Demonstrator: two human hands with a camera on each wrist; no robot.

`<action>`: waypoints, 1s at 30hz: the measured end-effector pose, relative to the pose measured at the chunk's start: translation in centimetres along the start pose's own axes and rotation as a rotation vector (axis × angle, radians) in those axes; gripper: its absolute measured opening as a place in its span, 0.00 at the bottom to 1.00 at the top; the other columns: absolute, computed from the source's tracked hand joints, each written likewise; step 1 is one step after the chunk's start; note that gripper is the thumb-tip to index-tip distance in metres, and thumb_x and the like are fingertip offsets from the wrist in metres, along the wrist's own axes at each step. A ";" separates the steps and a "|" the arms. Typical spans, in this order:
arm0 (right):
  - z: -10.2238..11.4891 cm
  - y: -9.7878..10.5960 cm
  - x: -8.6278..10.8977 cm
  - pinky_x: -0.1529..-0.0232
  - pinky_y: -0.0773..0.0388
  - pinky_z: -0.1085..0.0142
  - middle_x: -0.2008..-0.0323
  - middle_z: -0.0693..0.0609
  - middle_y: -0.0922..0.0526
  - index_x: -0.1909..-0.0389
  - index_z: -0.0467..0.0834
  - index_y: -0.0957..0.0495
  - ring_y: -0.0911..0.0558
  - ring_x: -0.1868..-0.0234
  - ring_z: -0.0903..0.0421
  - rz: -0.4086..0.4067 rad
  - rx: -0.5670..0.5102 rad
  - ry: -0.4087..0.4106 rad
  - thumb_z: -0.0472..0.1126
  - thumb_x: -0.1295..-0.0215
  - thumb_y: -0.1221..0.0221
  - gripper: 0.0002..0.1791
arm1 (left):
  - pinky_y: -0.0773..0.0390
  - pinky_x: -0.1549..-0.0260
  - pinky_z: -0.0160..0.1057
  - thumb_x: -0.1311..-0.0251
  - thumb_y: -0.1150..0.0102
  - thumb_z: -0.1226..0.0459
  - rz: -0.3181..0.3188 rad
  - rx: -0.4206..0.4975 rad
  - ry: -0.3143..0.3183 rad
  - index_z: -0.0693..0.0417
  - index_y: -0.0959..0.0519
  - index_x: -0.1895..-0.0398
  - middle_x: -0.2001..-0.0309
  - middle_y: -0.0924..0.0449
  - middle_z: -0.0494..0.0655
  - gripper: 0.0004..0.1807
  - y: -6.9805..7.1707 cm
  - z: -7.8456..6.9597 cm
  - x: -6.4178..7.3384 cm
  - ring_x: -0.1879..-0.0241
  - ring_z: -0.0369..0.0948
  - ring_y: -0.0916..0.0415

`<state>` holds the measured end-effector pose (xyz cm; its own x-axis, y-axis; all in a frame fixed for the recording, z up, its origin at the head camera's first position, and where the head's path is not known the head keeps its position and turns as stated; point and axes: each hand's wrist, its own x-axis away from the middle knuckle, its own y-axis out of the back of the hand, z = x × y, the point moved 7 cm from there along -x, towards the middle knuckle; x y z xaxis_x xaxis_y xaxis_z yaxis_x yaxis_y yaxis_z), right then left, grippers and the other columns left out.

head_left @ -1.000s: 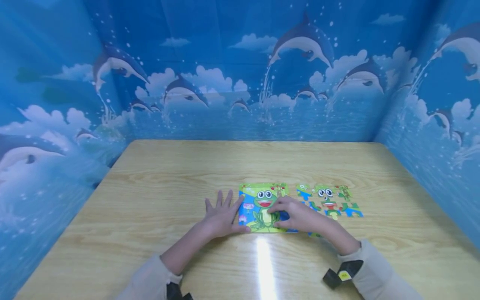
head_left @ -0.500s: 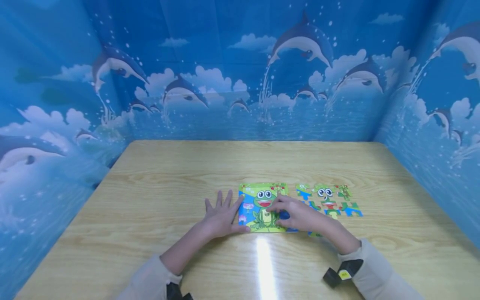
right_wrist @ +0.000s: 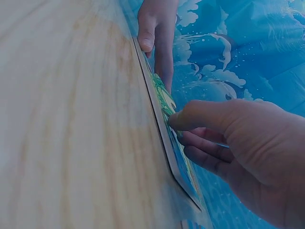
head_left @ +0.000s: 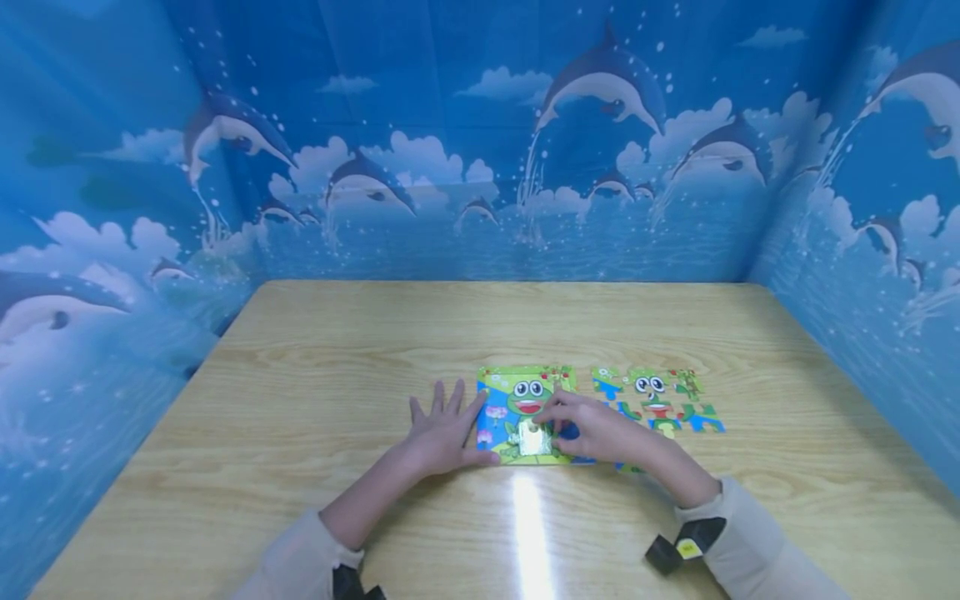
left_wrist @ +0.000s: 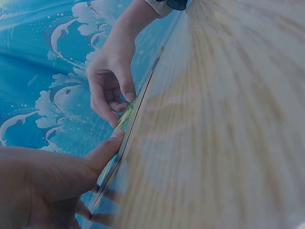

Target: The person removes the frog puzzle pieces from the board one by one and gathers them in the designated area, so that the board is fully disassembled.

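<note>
A frog jigsaw puzzle in a flat tray lies on the table. My right hand reaches over its right half, thumb and fingers pinching a puzzle piece at the frog's belly. In the right wrist view that green piece stands tilted up from the puzzle, the thumb against its edge. My left hand lies along the puzzle's left side with fingers spread, thumb resting on the lower left corner and index finger at the left edge. The puzzle's lower right part is hidden behind my right hand.
Right of the tray lie several loose puzzle pieces laid out in rows; some are partly covered by my right hand. The wooden table is bordered by blue dolphin-print curtains at the back and sides.
The belly piece has tipped, and bright glare now covers it. My right hand has barely shifted; my left hand stays where it was.
</note>
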<state>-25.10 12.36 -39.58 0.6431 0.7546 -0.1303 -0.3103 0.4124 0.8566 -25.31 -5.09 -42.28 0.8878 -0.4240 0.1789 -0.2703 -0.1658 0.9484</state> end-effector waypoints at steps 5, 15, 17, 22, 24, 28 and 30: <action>0.1 0.2 -0.1 0.69 0.25 0.73 0.57 0.55 0.27 0.52 0.42 0.21 0.25 0.65 0.64 -0.029 0.001 0.022 0.31 0.49 0.40 0.19 | 0.64 0.48 0.73 0.54 0.50 0.31 -0.001 -0.006 0.001 0.47 0.51 0.28 0.30 0.62 0.62 0.53 0.1 0.0 0.0 0.35 0.65 0.69; 0.0 1.3 0.6 0.73 0.27 0.72 0.58 0.55 0.26 0.53 0.42 0.21 0.27 0.67 0.63 -0.081 0.025 0.020 0.30 0.49 0.43 0.20 | 0.63 0.48 0.73 0.54 0.50 0.31 -0.008 -0.008 -0.005 0.48 0.51 0.28 0.31 0.61 0.63 0.53 0.1 0.0 0.2 0.35 0.66 0.68; -0.2 1.5 0.9 0.72 0.27 0.71 0.57 0.55 0.27 0.52 0.42 0.22 0.26 0.65 0.62 -0.067 0.021 -0.021 0.29 0.48 0.43 0.20 | 0.63 0.48 0.73 0.54 0.50 0.31 -0.010 -0.004 -0.007 0.48 0.50 0.28 0.31 0.61 0.63 0.53 0.1 -0.1 0.2 0.35 0.66 0.68; -0.8 2.1 2.1 0.72 0.26 0.71 0.55 0.55 0.28 0.50 0.42 0.22 0.26 0.65 0.62 -0.046 -0.016 -0.109 0.30 0.47 0.43 0.21 | 0.63 0.48 0.73 0.53 0.50 0.31 -0.010 0.001 -0.008 0.48 0.50 0.28 0.30 0.61 0.63 0.53 0.1 -0.1 0.2 0.35 0.65 0.68; -0.9 2.5 2.6 0.72 0.25 0.70 0.57 0.55 0.27 0.51 0.41 0.22 0.26 0.66 0.62 -0.055 -0.029 -0.109 0.30 0.48 0.42 0.20 | 0.63 0.48 0.73 0.54 0.50 0.31 -0.007 -0.002 -0.004 0.48 0.51 0.28 0.30 0.61 0.63 0.53 0.1 -0.1 0.2 0.35 0.65 0.69; -1.2 3.3 3.7 0.72 0.25 0.70 0.59 0.54 0.26 0.53 0.38 0.22 0.26 0.68 0.63 -0.088 -0.039 -0.104 0.28 0.49 0.42 0.19 | 0.63 0.48 0.72 0.54 0.50 0.31 -0.005 -0.008 0.002 0.47 0.51 0.28 0.30 0.61 0.62 0.53 0.0 0.0 0.2 0.35 0.65 0.68; -1.4 3.6 4.3 0.72 0.25 0.69 0.59 0.54 0.26 0.54 0.38 0.21 0.27 0.68 0.63 -0.107 -0.044 -0.113 0.28 0.49 0.42 0.19 | 0.64 0.48 0.72 0.54 0.50 0.31 -0.003 -0.008 0.005 0.47 0.51 0.28 0.30 0.61 0.62 0.53 0.1 0.0 0.2 0.35 0.65 0.68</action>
<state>-24.46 17.82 -37.75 0.7483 0.6438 -0.1600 -0.2647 0.5109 0.8179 -25.14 -5.16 -42.16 0.8905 -0.4189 0.1777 -0.2650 -0.1599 0.9509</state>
